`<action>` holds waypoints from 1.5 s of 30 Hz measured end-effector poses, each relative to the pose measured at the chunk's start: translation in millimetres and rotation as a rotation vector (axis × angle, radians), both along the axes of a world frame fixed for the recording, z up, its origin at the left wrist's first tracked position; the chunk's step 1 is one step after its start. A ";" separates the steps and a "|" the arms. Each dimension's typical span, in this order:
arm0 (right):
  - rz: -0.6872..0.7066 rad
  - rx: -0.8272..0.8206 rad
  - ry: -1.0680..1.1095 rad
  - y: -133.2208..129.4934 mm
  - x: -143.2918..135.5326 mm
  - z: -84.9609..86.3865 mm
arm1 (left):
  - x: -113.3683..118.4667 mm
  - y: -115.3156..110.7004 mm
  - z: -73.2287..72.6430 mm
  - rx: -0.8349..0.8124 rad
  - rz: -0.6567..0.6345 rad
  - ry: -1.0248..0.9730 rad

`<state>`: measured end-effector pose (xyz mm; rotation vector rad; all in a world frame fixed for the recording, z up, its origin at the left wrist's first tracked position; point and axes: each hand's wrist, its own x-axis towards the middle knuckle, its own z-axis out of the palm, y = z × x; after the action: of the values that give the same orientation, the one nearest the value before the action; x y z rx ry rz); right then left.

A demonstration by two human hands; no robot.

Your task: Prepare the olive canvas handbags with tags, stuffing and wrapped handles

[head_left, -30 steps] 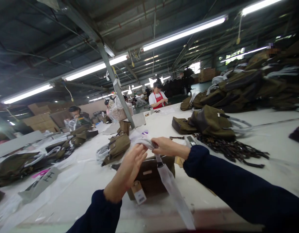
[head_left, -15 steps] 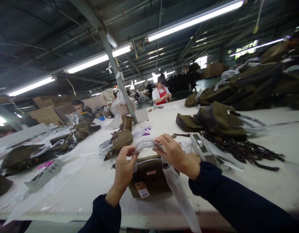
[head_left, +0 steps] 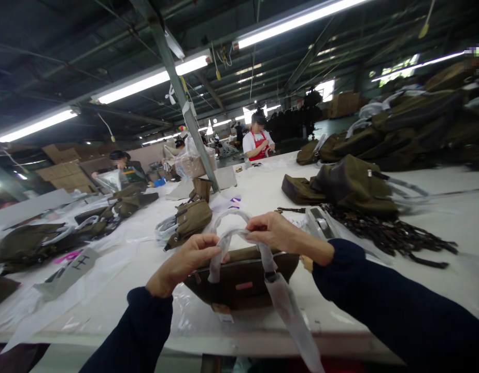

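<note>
An olive-brown bag (head_left: 239, 285) stands near the table's front edge, a small pink label on its face and a paper tag (head_left: 223, 312) at its lower edge. Two arched handles (head_left: 234, 233) wrapped in white film rise from its top. My left hand (head_left: 188, 259) pinches the near handle on its left side. With thumb and fingers closed, my right hand (head_left: 276, 233) grips the same handle near its top right. A film-wrapped strap (head_left: 292, 316) hangs from the bag's right side over the table edge.
Olive bags (head_left: 348, 186) and dark straps (head_left: 379, 228) lie on the right, beside a metal dispenser (head_left: 321, 223). More bags (head_left: 191, 220) are at centre left and far left. A slanted post (head_left: 185, 98) stands behind. A person in a red apron (head_left: 258, 142) and another person (head_left: 125, 168) are across the table.
The handles have come apart into two arches. My left hand has moved left and flattened, and the bag has widened and tipped, with its tag lower and foreshortened.
</note>
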<state>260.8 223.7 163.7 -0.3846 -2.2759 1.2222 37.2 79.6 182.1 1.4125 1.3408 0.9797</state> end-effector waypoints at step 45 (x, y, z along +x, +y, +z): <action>0.158 -0.155 -0.038 33.7 -8.4 14.3 | -0.6 19.3 24.9 0.139 0.113 0.112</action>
<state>252.4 257.4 177.9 -0.2901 -2.2865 1.4881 36.6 98.9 207.0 1.5283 1.4714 1.0993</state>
